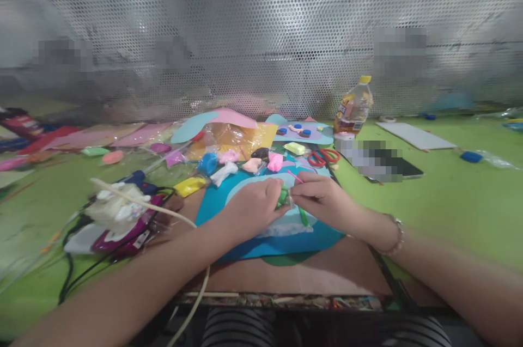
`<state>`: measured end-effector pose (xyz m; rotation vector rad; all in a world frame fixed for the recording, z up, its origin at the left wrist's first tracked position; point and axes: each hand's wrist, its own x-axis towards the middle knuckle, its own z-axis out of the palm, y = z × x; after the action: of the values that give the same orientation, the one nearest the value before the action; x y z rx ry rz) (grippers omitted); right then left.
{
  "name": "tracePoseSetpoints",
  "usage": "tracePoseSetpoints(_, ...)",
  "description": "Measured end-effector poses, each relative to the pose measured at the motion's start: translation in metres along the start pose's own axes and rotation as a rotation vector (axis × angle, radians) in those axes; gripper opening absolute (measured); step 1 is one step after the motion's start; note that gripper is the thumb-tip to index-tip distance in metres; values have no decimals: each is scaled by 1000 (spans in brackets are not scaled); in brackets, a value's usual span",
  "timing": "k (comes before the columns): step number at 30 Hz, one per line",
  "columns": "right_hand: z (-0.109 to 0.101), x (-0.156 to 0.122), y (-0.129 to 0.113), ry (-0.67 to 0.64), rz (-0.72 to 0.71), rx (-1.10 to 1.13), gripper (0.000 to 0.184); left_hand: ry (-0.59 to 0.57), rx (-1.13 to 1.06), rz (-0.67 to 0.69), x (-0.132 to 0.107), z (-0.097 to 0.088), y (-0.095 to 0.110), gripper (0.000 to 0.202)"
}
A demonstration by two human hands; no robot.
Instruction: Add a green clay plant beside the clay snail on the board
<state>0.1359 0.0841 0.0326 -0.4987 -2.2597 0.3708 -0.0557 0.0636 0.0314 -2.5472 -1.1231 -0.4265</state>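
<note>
My left hand (255,206) and my right hand (321,196) meet over a blue foam sheet (229,202) at the table's middle. Both are closed in a pinch on a small piece of green clay (283,197) in clear wrap between them. A thin pink stick (294,176) pokes up from my right fingers. A paler blue shape (286,221) lies under the hands. Beyond them lie small packets of clay: blue (208,163), pink (275,162), yellow (189,186) and white (223,173).
Red-handled scissors (323,157) and a yellow-capped bottle (354,107) stand behind on the right, by a dark phone (404,168). A glue gun and cables (122,211) crowd the left. Coloured foam sheets (229,121) lie at the back. A perforated metal screen (261,36) closes off the far side.
</note>
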Motion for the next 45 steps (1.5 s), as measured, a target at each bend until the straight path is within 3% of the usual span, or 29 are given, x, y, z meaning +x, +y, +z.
tracePoseSetpoints(8, 4, 4, 0, -146, 21, 100, 33, 73, 35, 137, -1, 1, 1, 25)
tracePoseSetpoints(16, 2, 4, -1, -13, 53, -27, 27, 48, -221, 0, 0, 1, -1, 21)
tracePoseSetpoints(22, -5, 2, 0, 168, 156, -75, 13, 30, -260, -110, -1, -2, -2, 22)
tracePoseSetpoints(25, -5, 2, 4, 134, 173, -77, 18, 3, -258, -106, -2, -1, -5, 28)
tracePoseSetpoints(31, 3, 1, 3, 117, 182, 10, 18, -64, -276, -89, -3, 1, -3, 20)
tracePoseSetpoints(45, 3, 0, -4, 150, 122, -24, 8, -21, -266, -68, -2, -1, 0, 22)
